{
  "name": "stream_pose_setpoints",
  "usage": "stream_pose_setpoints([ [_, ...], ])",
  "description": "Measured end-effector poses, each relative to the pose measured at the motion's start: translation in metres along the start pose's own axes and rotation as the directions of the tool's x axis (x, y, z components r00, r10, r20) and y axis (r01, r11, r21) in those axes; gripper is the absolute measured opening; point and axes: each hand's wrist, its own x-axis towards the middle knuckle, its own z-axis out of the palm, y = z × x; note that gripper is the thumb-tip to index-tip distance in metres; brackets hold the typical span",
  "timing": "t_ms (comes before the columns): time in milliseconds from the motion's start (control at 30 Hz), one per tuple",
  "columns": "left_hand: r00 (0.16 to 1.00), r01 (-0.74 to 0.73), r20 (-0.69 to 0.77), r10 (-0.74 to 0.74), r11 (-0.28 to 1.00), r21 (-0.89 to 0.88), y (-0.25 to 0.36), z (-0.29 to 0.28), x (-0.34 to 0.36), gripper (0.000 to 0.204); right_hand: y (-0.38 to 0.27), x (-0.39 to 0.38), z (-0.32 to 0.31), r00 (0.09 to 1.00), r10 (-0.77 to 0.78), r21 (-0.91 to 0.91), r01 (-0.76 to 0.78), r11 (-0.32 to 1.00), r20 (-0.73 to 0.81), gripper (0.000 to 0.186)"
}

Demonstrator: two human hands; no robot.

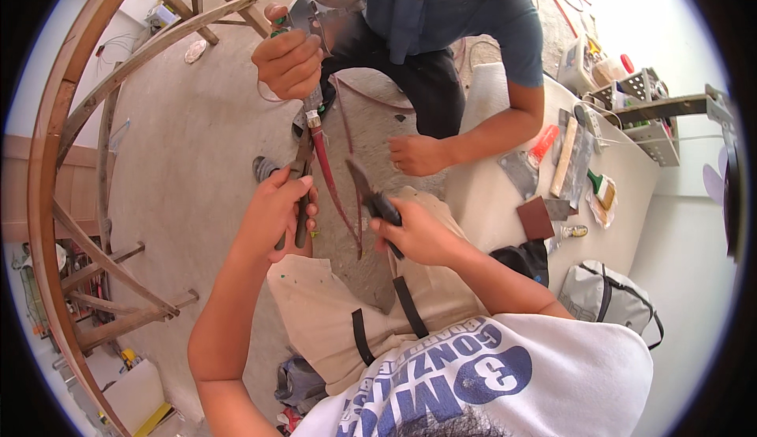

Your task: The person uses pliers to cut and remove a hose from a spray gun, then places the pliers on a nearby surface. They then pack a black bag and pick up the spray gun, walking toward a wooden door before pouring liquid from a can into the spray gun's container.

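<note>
In my left hand (pixel 284 200) is a pair of pliers (pixel 302 220), its handles pointing down and its jaws up beside the hose fitting; whether they grip it I cannot tell. My right hand (pixel 422 234) is closed around a black-handled tool (pixel 383 207) with a dark, pointed metal head, tilted up and left. Its exact kind is unclear. Between my hands hangs a red hose (pixel 333 181), joined to a spray gun (pixel 309 23) with a silver cup. A co-worker's hand (pixel 292 65) grips that gun from above; their other hand (pixel 418 154) is low, near my knee.
A wooden frame (pixel 46 169) curves along the left. On a pale surface at right lie a putty knife (pixel 520 173), a paintbrush (pixel 603 190), a reddish-brown sanding pad (pixel 535 218) and other tools. A grey bag (pixel 603 291) stands at lower right. Hoses trail over the floor.
</note>
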Motion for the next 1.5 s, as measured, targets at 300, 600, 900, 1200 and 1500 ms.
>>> stream_pose_setpoints([
  [300,1.000,-0.013,0.010,0.012,0.989,0.145,0.002,-0.002,-0.002,0.019,0.003,0.024,0.005,0.856,-0.329,-0.374,0.176,0.911,-0.398,0.049],
  [600,1.000,0.016,-0.026,-0.012,0.987,0.158,0.004,0.004,-0.006,0.017,-0.021,0.011,-0.006,0.911,-0.255,-0.445,0.092,0.891,-0.323,0.052],
  [900,0.999,0.018,-0.031,-0.013,0.986,0.167,0.005,0.007,-0.003,0.017,-0.012,0.016,-0.006,0.854,-0.404,-0.446,0.237,0.863,-0.328,0.020],
  [1200,1.000,-0.002,0.010,0.001,0.990,0.140,0.005,0.002,-0.002,0.015,-0.009,0.018,-0.006,0.903,-0.257,-0.319,0.145,0.937,-0.345,0.027],
  [1500,0.999,0.033,0.026,-0.035,0.997,0.066,-0.004,0.001,0.003,0.015,-0.004,0.016,0.000,0.991,0.050,0.557,-0.109,0.824,0.121,0.029],
])
